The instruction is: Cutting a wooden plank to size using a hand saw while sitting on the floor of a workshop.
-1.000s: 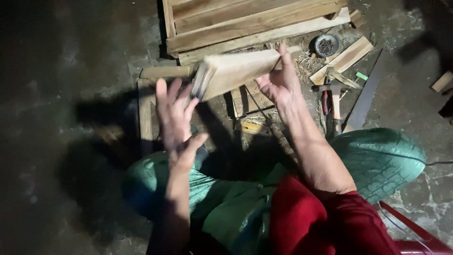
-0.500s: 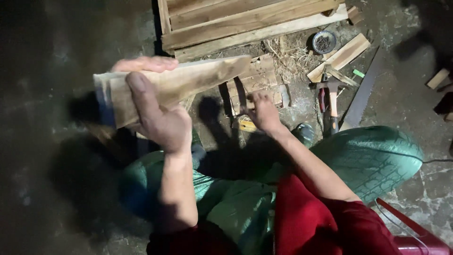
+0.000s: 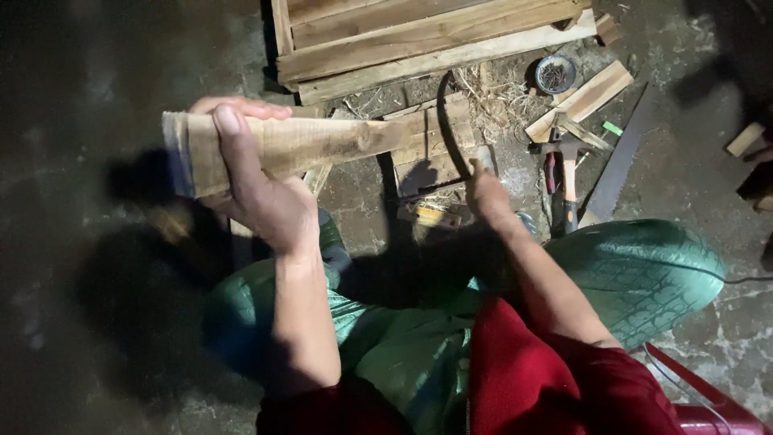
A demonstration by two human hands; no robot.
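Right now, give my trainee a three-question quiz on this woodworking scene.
1. True or false: the left hand grips the wooden plank at its end.
2. Which tool does the right hand hold? A) hammer B) curved dark blade C) handsaw
3. Fill in: the small round tin lies next to the ____ pallet.

Key: 1 true; 2 B, the curved dark blade; the hammer and handsaw lie on the floor; 3 wooden.
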